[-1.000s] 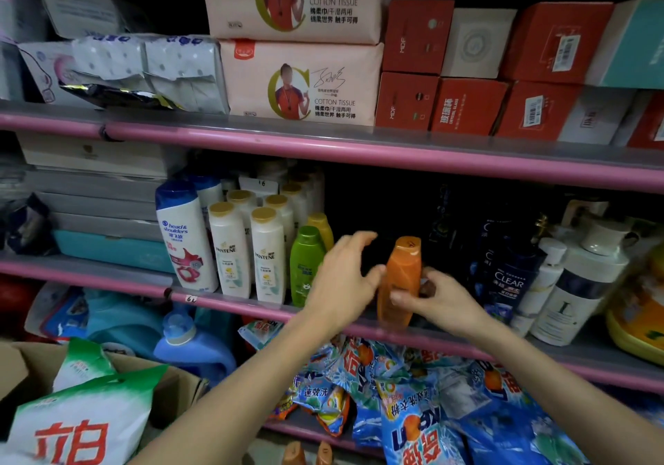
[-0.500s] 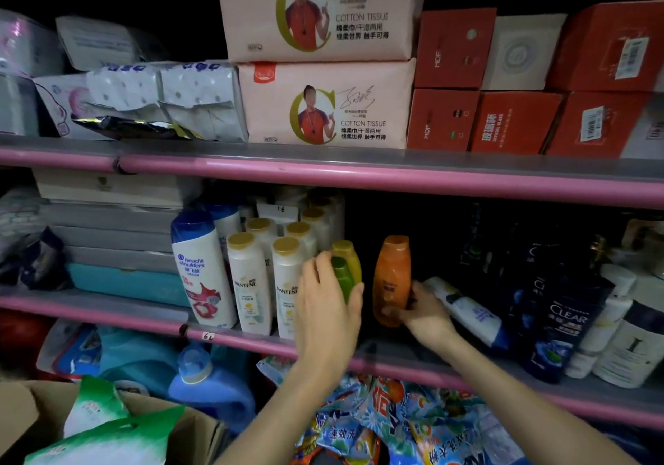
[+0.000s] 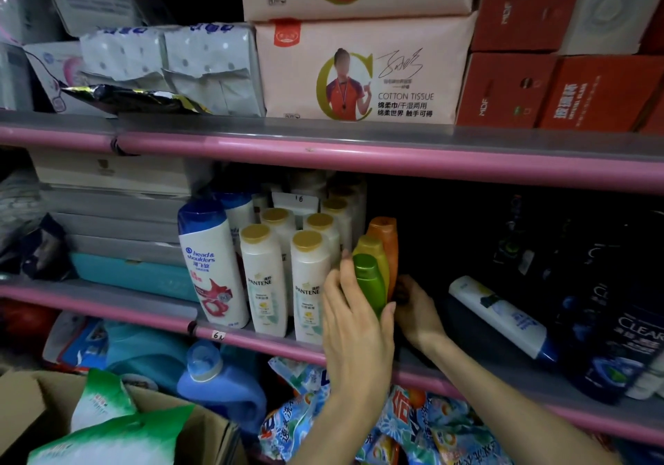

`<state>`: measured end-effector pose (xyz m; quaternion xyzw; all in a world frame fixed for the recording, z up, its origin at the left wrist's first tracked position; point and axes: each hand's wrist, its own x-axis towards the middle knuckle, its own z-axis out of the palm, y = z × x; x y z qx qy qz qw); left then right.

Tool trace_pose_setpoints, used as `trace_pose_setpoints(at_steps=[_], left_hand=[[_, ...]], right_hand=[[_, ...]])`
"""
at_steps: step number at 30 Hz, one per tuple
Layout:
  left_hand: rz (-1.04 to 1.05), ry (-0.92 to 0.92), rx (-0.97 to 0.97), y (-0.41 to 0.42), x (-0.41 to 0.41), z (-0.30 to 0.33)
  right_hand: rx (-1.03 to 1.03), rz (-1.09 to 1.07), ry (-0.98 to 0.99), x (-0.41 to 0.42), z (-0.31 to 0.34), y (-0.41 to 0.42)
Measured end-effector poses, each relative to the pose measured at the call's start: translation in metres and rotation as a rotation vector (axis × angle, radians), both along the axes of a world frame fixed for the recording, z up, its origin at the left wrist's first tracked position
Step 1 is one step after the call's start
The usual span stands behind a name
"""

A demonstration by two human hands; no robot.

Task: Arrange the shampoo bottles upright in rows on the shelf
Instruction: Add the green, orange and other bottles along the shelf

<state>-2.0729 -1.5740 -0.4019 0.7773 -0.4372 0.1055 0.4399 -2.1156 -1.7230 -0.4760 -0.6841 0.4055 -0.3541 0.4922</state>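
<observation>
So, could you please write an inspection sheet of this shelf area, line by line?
Surface: middle shelf, grey board with a pink front rail.
Job's things: green bottle, yellow bottle and orange bottle upright in one line, front to back; Pantene bottles and Head & Shoulders bottle upright to their left; one white bottle lying on its side to the right.
Clutter: dark Clear bottles at far right, crowded.
Grippers: left hand grips the green bottle; right hand is at the orange bottle's base, grip unclear.
Cables: nothing seen.
Surroundings: tissue packs and red boxes above; detergent bags below.
</observation>
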Motion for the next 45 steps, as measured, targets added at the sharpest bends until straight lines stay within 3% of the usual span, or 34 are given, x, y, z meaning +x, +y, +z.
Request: trace_pose_setpoints(at_steps=[16,21,24,26,28,31,34,37,41,45], left_hand=[[-0.018,-0.051,-0.035,0.000,0.002,-0.004],[-0.035,-0.036,-0.010,0.000,0.003,-0.004],[-0.065,-0.024,0.010,0.006,0.003,0.000],[-0.096,-0.019,-0.005,0.016,0.002,0.004],[-0.148,0.002,-0.056,0.029,0.001,0.004],[-0.240,0.020,-0.078,0.055,0.002,-0.004],[-0.375,0.110,0.012,0.081,0.011,-0.029],[-0.500,0.180,0.244,0.097,0.022,-0.072],[-0.503,0.274,0.631,0.107,0.040,-0.144],[-0.455,0.330,0.933,0.112,0.055,-0.212]], right_hand=[[-0.028,0.003,-0.038,0.004,0.004,0.005],[-0.051,-0.006,0.039,0.002,0.010,0.009],[0.076,0.091,0.050,-0.006,0.026,0.015],[0.112,0.160,0.163,-0.019,0.037,0.020],[0.096,0.125,0.276,-0.034,0.047,0.028],[0.040,0.004,0.223,-0.056,0.056,0.054],[-0.050,0.026,0.103,-0.082,0.055,0.095],[-0.060,0.120,0.128,-0.100,0.033,0.131],[0.032,0.192,0.271,-0.105,-0.033,0.147],[0.032,0.266,0.536,-0.099,-0.119,0.143]])
